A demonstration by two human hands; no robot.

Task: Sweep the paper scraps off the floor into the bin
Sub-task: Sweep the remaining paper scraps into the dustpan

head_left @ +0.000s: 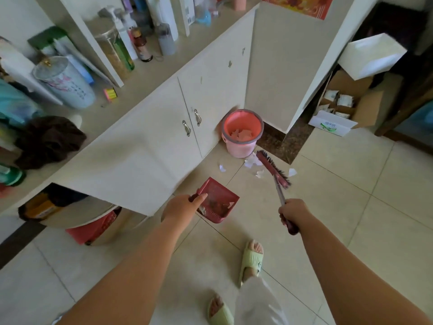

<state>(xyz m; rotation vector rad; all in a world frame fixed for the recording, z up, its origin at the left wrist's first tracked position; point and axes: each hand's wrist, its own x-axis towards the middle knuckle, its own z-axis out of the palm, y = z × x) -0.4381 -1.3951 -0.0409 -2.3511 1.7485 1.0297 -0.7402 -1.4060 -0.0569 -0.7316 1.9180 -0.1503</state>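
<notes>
A red dustpan (216,200) is held by its handle in the left hand (181,207), fingers curled round it, thumb laid along the top; a scrap or two lies inside. The brush (274,170) handle is gripped in the right hand's (294,213) closed fist. Its bristles rest among white paper scraps (253,161) on the floor (339,207), just near the pink bin (242,132), where more scraps are seen. The bin stands against the cupboard (164,137).

The left hand (181,206) hides the dustpan (219,200) handle. The bottles (140,41) on the counter (140,73) are blurred, their labels unreadable, the hindmost cut off by the top edge.
</notes>
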